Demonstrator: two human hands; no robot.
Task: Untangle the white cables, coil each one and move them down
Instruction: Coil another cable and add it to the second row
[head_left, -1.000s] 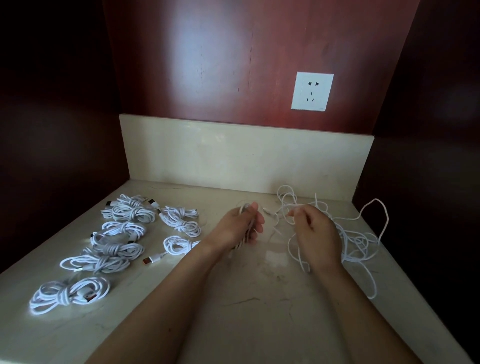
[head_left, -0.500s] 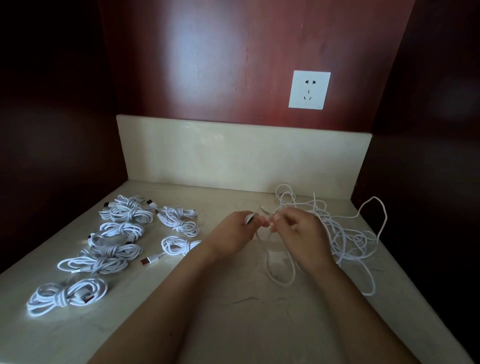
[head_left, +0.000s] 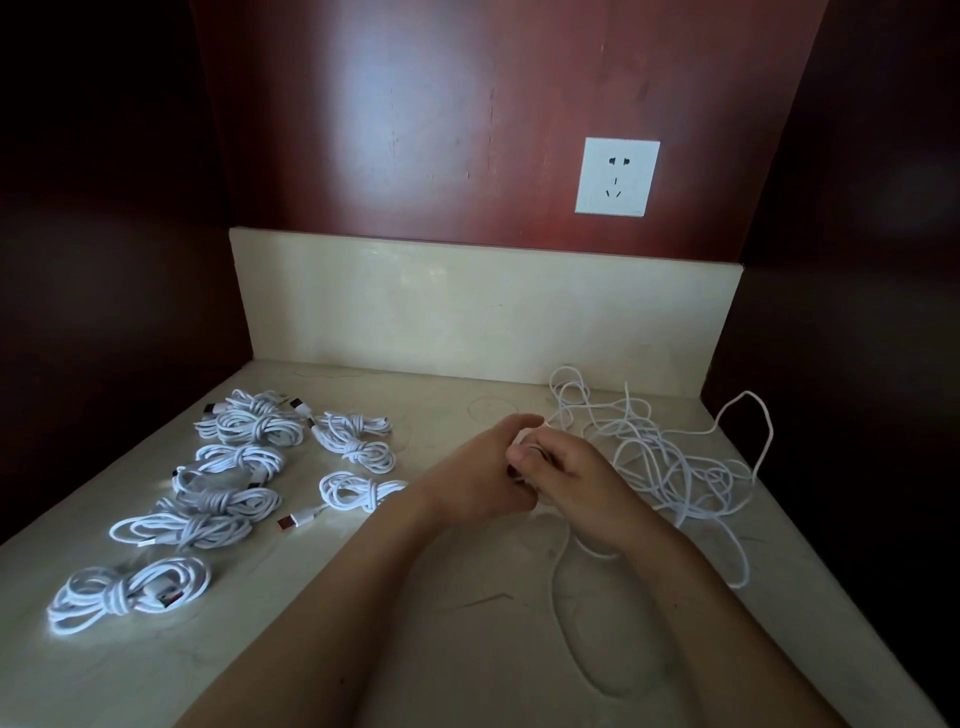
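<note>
- White thin cable (head_left: 525, 439) sits straight below the white square wall socket (head_left: 616, 176), gripped where the left hand (head_left: 478, 480) and right hand (head_left: 584, 491) meet, fingers of both curled round it
- Loose white cable tangle (head_left: 660, 457) lies below-right of the socket; knotted white coils (head_left: 234, 483) below-left
- Best done by winding even loops, drawing slack gently so the tangle doesn't snag

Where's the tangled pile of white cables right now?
In the head view the tangled pile lies at the back right of the marble counter, below the wall socket, just beyond the right hand.
</note>
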